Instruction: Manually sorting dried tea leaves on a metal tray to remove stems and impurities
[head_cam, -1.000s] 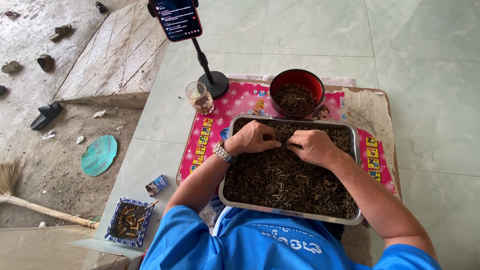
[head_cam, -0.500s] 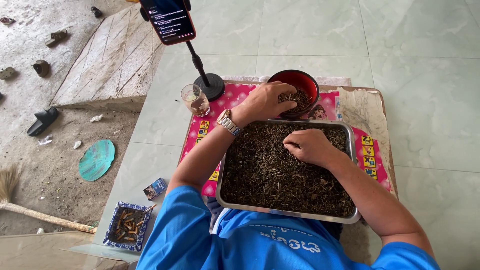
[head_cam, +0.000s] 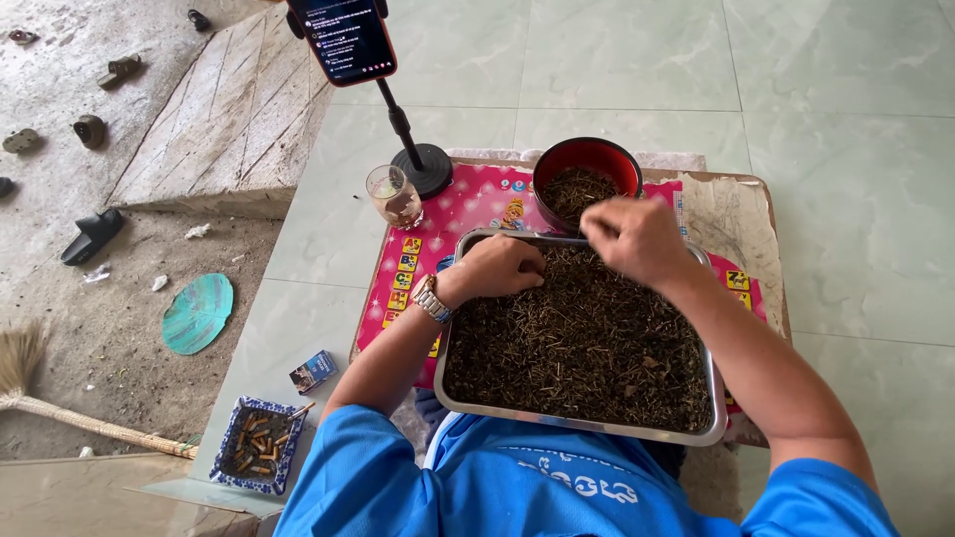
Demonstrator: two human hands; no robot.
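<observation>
Pale green floor tiles (head_cam: 617,70) run out ahead of you; a low board covered with a pink picture mat (head_cam: 477,204) sits on them, and on it a steel tray (head_cam: 572,423) filled with dark dried twigs and leaf bits (head_cam: 587,343). Tray's long axis runs left to right across your lap.

Your right hand (head_cam: 637,239) hovers at the tray's far rim, fingertips bunched together as if pinching something small; what sits in the pinch is too fine to tell. Straight ahead of those fingers, just beyond the rim, stands the red bowl (head_cam: 587,159), partly filled with the same dark stuff. Bowl lies forward and a touch left of the right hand, nearly touching it in the view.

Your left hand (head_cam: 497,268), wristwatch (head_cam: 431,298) on, rests curled in the tray's far left corner, fingers down in the material. It sits farther from the bowl than the right.

Other notes: drinking glass (head_cam: 395,196) and phone stand (head_cam: 423,169) with a phone (head_cam: 343,38) left of the bowl. Off the board to your left, a blue patterned dish of cigarette butts (head_cam: 256,457), a small box (head_cam: 313,371), a teal disc (head_cam: 197,313), a broom (head_cam: 60,408).
</observation>
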